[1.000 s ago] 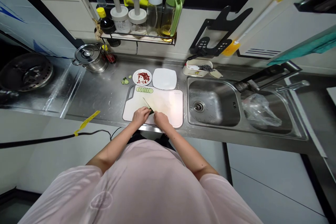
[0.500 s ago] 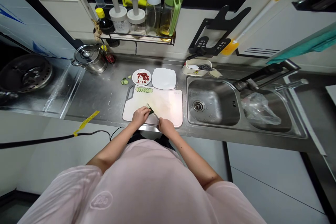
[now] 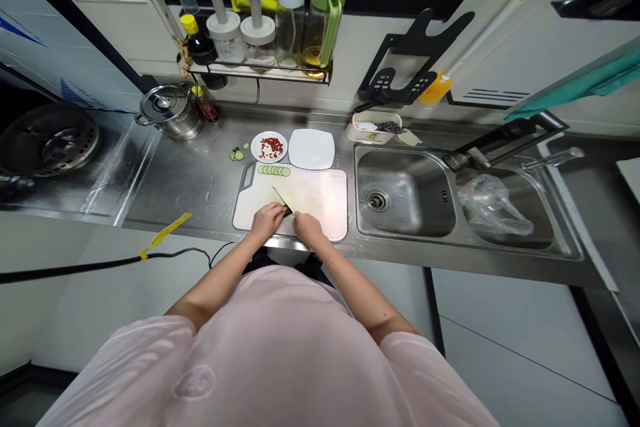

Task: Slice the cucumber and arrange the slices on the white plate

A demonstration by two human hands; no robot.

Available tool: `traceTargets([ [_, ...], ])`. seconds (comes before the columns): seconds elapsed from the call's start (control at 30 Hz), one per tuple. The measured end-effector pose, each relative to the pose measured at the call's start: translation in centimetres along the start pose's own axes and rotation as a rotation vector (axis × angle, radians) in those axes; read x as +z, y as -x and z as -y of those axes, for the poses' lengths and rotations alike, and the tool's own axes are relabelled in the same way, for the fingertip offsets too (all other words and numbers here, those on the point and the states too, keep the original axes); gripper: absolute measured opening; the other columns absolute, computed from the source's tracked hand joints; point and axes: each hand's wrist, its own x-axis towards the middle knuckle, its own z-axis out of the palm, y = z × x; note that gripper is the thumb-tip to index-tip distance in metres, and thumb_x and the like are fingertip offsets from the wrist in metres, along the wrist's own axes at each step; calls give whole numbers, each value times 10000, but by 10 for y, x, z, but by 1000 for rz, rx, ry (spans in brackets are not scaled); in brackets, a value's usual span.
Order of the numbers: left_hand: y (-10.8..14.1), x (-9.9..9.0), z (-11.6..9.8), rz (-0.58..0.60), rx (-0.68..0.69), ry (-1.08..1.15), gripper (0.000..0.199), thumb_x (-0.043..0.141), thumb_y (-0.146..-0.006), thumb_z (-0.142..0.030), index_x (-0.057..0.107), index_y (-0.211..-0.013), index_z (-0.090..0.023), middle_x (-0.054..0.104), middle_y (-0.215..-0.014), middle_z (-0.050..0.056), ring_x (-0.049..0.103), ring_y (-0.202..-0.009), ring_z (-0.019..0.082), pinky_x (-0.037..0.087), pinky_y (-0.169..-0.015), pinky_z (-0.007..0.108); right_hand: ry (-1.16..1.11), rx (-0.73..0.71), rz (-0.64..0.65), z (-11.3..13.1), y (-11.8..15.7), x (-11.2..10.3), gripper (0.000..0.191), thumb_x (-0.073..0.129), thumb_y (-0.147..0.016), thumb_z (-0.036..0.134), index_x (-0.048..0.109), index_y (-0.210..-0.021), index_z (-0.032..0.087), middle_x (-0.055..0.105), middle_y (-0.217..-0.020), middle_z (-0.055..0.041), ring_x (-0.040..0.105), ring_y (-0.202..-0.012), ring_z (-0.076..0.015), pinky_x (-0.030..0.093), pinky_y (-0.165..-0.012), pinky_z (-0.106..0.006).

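My right hand [image 3: 309, 229] is shut on the handle of a kitchen knife [image 3: 281, 199], whose blade angles up and to the left across a white plastic cutting board [image 3: 320, 197]. My left hand [image 3: 267, 220] grips a dark green piece of cucumber [image 3: 288, 212] right beside the blade, and the fingers hide most of it. A row of thin cucumber slices [image 3: 274, 171] lies along the board's far edge. Past the board stand a round plate [image 3: 256, 147] holding chopped red chili [image 3: 271, 145] and an empty-looking square white plate [image 3: 311, 149]. Cucumber scraps [image 3: 237, 155] lie on the steel counter.
The steel counter [image 3: 190, 193] runs into a double sink [image 3: 405, 192] on the right, with a plastic bag [image 3: 493, 208] in its far basin. A steel pot [image 3: 170, 112] and a gas burner [image 3: 47, 140] are on the left; a bottle shelf [image 3: 260, 73] is behind.
My right hand drew back toward me with the knife, then returned forward to the cucumber. My left hand stays on the cucumber.
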Motion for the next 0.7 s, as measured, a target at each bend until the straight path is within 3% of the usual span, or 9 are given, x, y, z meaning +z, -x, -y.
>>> traceTargets([
  [0.33, -1, 0, 1, 5, -8, 13, 221, 482, -917, -303, 684, -992, -251, 660, -972, 24, 601, -881, 133, 457, -772, 243, 9, 33, 15, -9, 19, 7, 253, 336, -948, 214, 552, -1068, 161, 665, -979, -130, 635, -917, -228, 434, -740, -298],
  [0.7, -1, 0, 1, -5, -11, 35, 227, 481, -915, -287, 685, -1007, -249, 660, -978, 33, 608, -894, 135, 471, -789, 250, -16, 80, 68, -7, 31, -2, 261, 348, -950, 196, 555, -1104, 155, 654, -1027, -143, 621, -969, -217, 422, -772, -284],
])
